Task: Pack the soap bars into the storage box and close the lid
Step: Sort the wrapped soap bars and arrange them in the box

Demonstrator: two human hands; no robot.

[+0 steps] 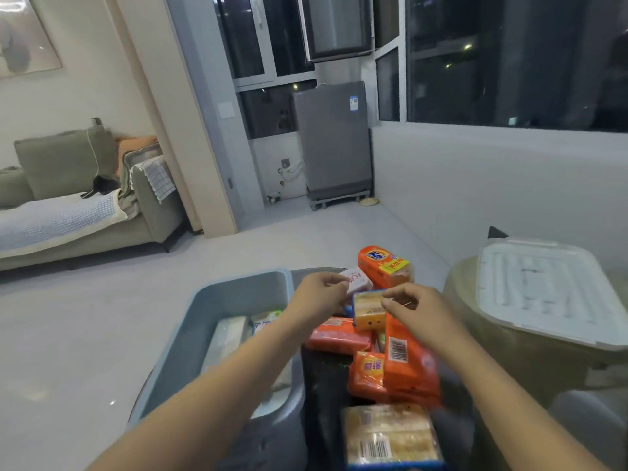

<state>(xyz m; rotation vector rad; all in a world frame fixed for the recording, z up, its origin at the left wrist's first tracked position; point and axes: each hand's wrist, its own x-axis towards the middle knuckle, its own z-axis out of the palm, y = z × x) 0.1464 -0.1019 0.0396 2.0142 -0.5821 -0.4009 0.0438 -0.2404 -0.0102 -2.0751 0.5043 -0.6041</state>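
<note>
The storage box holds few bars; most remain piled on the bench. Left hand pinches a pink bar, right hand a yellow bar; lid off.

left hand pinches pale pink soap bar over pile. right hand grips yellow bar at top edge. orange packs heaped on dark worktop. grey storage box at left, few bars inside. white lid apart, at right.

Two bare forearms show, with no sleeves. The left hand and right hand wear no gloves or rings.
</note>
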